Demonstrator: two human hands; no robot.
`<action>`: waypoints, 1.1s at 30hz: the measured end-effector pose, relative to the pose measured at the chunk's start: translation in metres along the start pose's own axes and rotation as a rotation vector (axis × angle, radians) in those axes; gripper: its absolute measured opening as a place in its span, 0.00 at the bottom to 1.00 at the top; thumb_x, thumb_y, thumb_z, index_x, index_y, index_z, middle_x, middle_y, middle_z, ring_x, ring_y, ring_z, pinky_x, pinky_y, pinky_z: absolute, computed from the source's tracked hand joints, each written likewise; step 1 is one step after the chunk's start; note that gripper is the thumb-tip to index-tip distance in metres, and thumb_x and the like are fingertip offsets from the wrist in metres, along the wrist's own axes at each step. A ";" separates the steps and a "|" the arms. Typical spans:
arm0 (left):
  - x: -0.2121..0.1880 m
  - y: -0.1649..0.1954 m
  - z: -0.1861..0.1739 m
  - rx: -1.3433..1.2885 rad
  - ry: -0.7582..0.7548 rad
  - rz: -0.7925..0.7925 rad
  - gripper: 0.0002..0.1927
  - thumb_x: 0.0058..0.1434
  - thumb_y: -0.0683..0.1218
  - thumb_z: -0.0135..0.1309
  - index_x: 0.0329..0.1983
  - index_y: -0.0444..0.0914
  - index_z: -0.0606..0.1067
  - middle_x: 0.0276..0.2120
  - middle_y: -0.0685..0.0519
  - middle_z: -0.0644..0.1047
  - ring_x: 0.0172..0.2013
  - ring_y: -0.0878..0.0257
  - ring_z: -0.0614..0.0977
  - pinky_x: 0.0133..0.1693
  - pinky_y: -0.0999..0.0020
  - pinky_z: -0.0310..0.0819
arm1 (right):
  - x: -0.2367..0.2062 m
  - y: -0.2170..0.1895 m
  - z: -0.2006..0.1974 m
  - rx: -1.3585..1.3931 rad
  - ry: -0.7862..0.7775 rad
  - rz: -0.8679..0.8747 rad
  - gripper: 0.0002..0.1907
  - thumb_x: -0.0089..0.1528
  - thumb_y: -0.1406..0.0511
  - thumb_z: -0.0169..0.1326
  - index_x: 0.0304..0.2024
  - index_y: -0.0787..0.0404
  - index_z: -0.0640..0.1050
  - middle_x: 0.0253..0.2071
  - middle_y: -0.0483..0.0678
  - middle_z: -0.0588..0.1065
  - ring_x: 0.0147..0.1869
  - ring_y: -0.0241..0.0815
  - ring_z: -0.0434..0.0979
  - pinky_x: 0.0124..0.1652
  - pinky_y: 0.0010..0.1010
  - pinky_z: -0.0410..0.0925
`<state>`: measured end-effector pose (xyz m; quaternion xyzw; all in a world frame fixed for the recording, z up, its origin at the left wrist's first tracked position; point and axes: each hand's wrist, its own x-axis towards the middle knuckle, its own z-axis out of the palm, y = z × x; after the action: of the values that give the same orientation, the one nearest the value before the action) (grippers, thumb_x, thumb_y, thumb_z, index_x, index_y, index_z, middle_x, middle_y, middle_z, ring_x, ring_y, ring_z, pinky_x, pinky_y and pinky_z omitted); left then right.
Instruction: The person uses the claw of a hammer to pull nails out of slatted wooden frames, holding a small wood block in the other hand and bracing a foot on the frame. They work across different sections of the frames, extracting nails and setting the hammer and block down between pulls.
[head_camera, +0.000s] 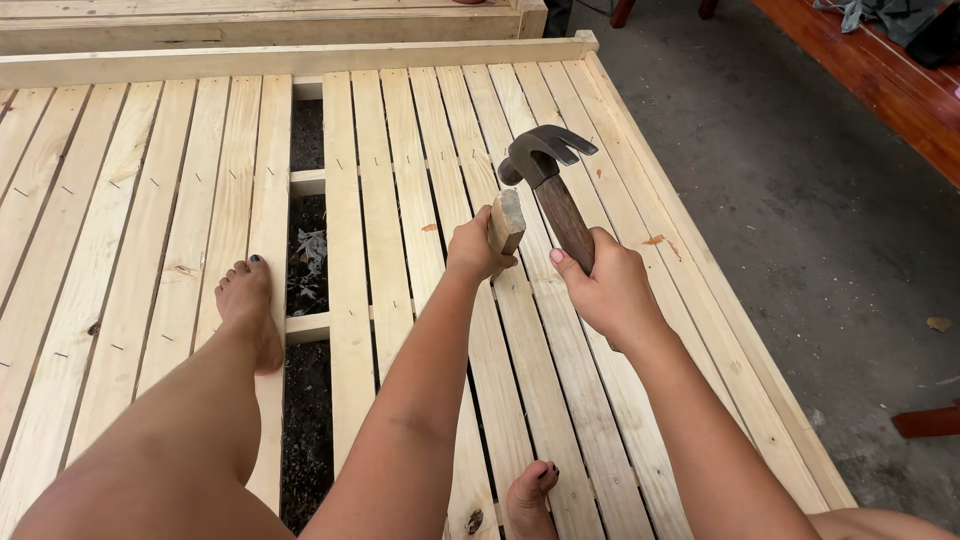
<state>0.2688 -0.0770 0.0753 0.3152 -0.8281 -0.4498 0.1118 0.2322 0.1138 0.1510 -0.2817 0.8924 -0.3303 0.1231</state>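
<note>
My right hand (607, 287) grips the dark wooden handle of a claw hammer (545, 175), whose metal head is raised just above a small wooden block (506, 221). My left hand (472, 248) holds that block upright against the pale wooden slats (400, 200) of a large slatted frame. The hammer head sits close to the block's top end. My bare left foot (250, 305) rests on a slat to the left, and the toes of my other foot (530, 495) show at the bottom.
One slat gap (307, 300) left of centre shows dark ground and crossbars below. The frame's raised rail (300, 62) runs along the far side. Grey concrete floor (830, 230) lies to the right, with a reddish wooden bench (880, 70) at the top right.
</note>
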 end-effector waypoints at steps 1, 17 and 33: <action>0.001 -0.002 -0.001 0.011 -0.004 0.006 0.47 0.33 0.44 0.77 0.59 0.46 0.69 0.48 0.51 0.82 0.49 0.53 0.84 0.51 0.61 0.78 | 0.000 -0.001 0.002 0.041 0.065 -0.042 0.18 0.64 0.56 0.56 0.40 0.66 0.76 0.24 0.53 0.76 0.28 0.46 0.78 0.32 0.39 0.69; 0.010 -0.014 -0.008 -0.022 -0.082 -0.049 0.51 0.36 0.41 0.76 0.65 0.49 0.64 0.48 0.50 0.81 0.48 0.52 0.83 0.50 0.59 0.78 | 0.004 -0.010 0.050 0.252 0.040 0.254 0.14 0.65 0.60 0.54 0.39 0.66 0.71 0.18 0.48 0.68 0.15 0.39 0.68 0.18 0.36 0.65; 0.008 -0.014 -0.006 -0.012 -0.080 -0.041 0.53 0.35 0.40 0.75 0.67 0.50 0.64 0.50 0.52 0.81 0.51 0.53 0.83 0.52 0.60 0.79 | -0.027 0.060 0.090 0.478 0.190 0.307 0.16 0.66 0.59 0.54 0.35 0.67 0.71 0.19 0.48 0.68 0.15 0.39 0.66 0.16 0.36 0.62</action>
<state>0.2715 -0.0919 0.0665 0.3135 -0.8225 -0.4691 0.0713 0.2657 0.1199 0.0448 -0.0743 0.8290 -0.5335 0.1505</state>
